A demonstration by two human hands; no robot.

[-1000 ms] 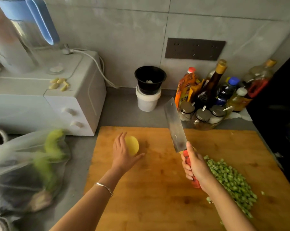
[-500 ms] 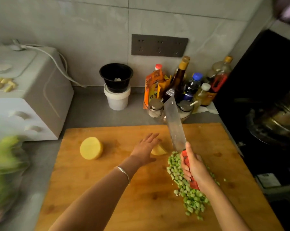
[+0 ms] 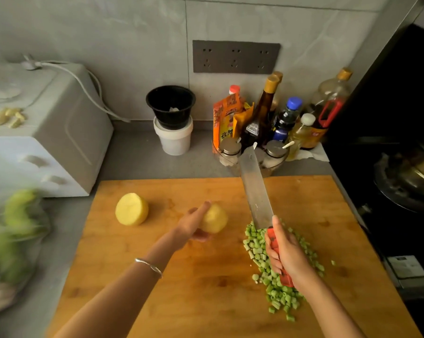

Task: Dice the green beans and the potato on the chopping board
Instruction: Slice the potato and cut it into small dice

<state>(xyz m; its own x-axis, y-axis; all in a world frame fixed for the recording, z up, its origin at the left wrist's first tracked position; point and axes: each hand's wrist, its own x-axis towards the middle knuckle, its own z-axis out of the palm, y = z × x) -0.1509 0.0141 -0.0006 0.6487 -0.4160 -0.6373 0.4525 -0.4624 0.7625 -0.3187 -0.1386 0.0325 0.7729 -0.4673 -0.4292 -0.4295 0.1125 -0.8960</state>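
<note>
Left hand (image 3: pixel 192 226) now gripping potato half (image 3: pixel 217 219), black cup (image 3: pixel 160 117) holding white scrap (image 3: pixel 174 109)

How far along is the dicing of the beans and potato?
Done: green beans lie diced on the chopping board. In hand: left hand holds one potato half, right hand grips the cleaver. Left: dicing it and the other half lying further left.

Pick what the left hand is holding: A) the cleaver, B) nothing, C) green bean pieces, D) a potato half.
D: the left hand grips a potato half over the chopping board, while the right hand holds the cleaver.
</note>
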